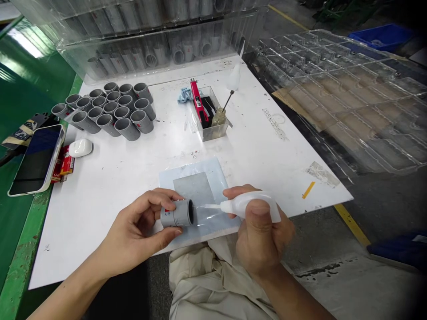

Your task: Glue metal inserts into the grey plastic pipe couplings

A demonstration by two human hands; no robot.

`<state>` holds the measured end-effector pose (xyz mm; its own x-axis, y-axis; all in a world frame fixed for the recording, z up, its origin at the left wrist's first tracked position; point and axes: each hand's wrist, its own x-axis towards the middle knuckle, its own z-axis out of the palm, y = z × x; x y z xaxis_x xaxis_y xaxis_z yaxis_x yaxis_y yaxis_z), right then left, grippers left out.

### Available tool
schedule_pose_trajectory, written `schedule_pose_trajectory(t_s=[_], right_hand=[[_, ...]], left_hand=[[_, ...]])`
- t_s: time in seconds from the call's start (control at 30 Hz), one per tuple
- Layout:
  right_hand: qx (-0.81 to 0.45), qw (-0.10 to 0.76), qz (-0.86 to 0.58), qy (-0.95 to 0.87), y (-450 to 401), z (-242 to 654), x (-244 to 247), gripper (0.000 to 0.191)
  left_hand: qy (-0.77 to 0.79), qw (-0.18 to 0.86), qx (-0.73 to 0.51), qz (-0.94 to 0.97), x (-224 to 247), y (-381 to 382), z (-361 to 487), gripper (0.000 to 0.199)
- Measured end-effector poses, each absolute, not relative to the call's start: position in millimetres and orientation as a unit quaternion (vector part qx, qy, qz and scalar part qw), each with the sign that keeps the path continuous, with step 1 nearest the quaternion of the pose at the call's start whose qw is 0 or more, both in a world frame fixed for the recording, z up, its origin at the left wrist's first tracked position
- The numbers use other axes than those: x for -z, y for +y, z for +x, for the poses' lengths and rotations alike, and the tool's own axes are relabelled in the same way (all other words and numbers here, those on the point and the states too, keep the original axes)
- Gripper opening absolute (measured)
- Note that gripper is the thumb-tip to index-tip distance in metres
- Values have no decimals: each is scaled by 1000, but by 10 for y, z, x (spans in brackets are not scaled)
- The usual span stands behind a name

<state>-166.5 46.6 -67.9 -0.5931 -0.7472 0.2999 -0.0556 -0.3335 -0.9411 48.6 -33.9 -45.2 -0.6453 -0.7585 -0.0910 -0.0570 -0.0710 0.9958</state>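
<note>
A short grey tube (178, 214) with a red mark lies on its side in my left hand (143, 222), fingers and thumb wrapped round it, its open end facing right. My right hand (263, 231) grips a white squeeze bottle (248, 205), whose thin nozzle points left toward the tube's opening, a small gap between them. Both are above a light blue sheet (218, 178) with a grey square pad (195, 186) on it. Further back at the left, several grey tubes (110, 107) stand upright in a group on the white table (133, 169).
A clear box (215, 132) holds a red cutter (199, 104) and a small jar (219, 118). Another white bottle (234, 78) stands behind. A phone (38, 160) and white case (80, 148) lie left. Stacked trays (66, 49) line the back; more trays (350, 93) are right.
</note>
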Motion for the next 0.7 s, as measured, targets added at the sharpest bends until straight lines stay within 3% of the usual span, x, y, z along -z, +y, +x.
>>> schedule_pose_trajectory(t_s=[0.7], right_hand=[[722, 274, -362, 522, 526, -1705, 683, 37]], left_hand=[[-633, 281, 642, 329, 468, -332, 476, 34]])
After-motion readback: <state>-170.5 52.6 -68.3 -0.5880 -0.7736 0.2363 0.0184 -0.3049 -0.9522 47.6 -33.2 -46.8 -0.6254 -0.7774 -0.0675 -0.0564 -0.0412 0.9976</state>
